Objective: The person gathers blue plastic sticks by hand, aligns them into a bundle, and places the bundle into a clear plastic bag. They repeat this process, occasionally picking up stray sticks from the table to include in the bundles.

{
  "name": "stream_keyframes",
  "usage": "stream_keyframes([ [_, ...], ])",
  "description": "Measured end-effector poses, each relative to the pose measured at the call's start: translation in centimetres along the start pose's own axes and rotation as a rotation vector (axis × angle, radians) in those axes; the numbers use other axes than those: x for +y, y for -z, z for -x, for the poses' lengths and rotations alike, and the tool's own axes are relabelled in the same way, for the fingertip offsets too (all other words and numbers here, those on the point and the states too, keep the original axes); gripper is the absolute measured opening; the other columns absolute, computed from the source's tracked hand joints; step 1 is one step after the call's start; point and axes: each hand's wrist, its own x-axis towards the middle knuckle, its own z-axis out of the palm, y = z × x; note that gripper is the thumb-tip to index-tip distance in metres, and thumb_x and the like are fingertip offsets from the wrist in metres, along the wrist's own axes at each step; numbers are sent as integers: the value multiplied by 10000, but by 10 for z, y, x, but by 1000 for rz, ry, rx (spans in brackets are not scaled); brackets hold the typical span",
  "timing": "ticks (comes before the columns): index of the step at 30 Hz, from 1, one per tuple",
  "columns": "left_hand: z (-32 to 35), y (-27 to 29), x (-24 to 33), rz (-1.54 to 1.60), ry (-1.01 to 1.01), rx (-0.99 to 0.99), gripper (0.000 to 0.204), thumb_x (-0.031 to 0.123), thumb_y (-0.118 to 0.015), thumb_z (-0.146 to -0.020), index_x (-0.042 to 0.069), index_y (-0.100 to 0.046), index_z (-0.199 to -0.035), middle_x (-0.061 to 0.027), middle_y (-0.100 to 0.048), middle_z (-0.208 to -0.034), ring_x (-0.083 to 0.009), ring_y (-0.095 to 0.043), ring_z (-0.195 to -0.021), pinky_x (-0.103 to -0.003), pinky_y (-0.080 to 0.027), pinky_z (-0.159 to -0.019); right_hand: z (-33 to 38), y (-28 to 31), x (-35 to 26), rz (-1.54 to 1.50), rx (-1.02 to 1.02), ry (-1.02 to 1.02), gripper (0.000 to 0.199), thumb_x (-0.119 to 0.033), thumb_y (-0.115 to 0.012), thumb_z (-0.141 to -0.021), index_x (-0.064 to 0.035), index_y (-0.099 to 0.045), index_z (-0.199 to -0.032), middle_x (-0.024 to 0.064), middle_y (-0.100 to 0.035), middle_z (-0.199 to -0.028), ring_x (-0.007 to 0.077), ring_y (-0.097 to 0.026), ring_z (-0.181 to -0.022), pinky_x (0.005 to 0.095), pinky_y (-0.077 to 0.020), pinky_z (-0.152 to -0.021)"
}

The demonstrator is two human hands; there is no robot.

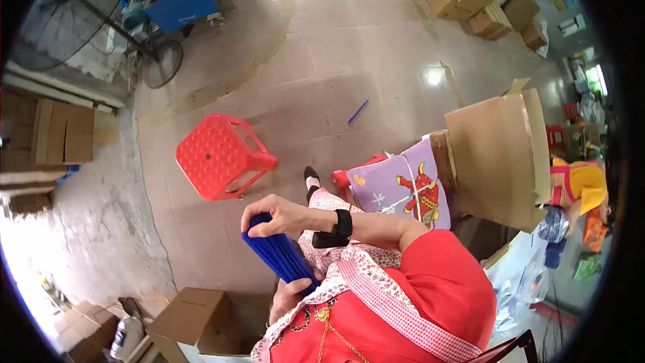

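Note:
A bundle of long, thin blue sticks (pixel 279 255) slants in front of my body, held between both hands. My right hand (pixel 279 215), with a black band on its wrist, curls over the far end of the bundle. Its fingers and thumb close around the tips there. Lower down, my left hand (pixel 290 297) grips the near end close to my apron; part of this hand and its forearm is hidden by the clothing. What kind of sticks they are is not clear.
A red plastic stool (pixel 213 156) stands ahead to the left. One blue stick (pixel 358 111) lies on the floor. At right are a purple printed board (pixel 396 191) and an open carton (pixel 494 154). Another carton (pixel 191 319) sits lower left. A person (pixel 581 188) is at far right.

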Motion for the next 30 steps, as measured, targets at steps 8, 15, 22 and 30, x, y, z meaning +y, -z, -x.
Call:
stream_keyframes([
  [8,-143,-84,114,-262,365,-198,471,137,-728,-740,-13,-539,-1145,-108,-646,-909,-181,-627,-858,-295,-510,-786,55,129,-25,-1127,476,157,536,-119,-692,-788,-104,-425,-1253,89,-620,-860,195,-619,-725,346,-527,-689],
  [15,-329,-106,171,-882,223,-202,363,153,-645,-866,-10,-545,-1174,-83,-651,-954,-151,-618,-906,-279,-497,-799,170,191,-13,-1239,1204,604,427,-108,-623,-824,-134,-468,-1221,36,-522,-813,163,-547,-710,380,-493,-699],
  [22,-420,-211,176,-1181,467,-543,230,101,-605,-900,1,-584,-1106,-70,-652,-993,-143,-612,-926,-264,-482,-818,206,204,12,-1282,1665,1049,447,-85,-638,-812,-132,-463,-1221,61,-528,-810,193,-553,-689,374,-492,-669],
  [30,-479,-237,301,-1590,520,-528,304,83,-656,-867,-7,-551,-1138,-85,-645,-1015,-167,-616,-953,-296,-484,-852,214,370,80,-1016,2169,413,480,-68,-682,-751,-108,-492,-1190,66,-583,-771,189,-591,-583,329,-498,-542],
])
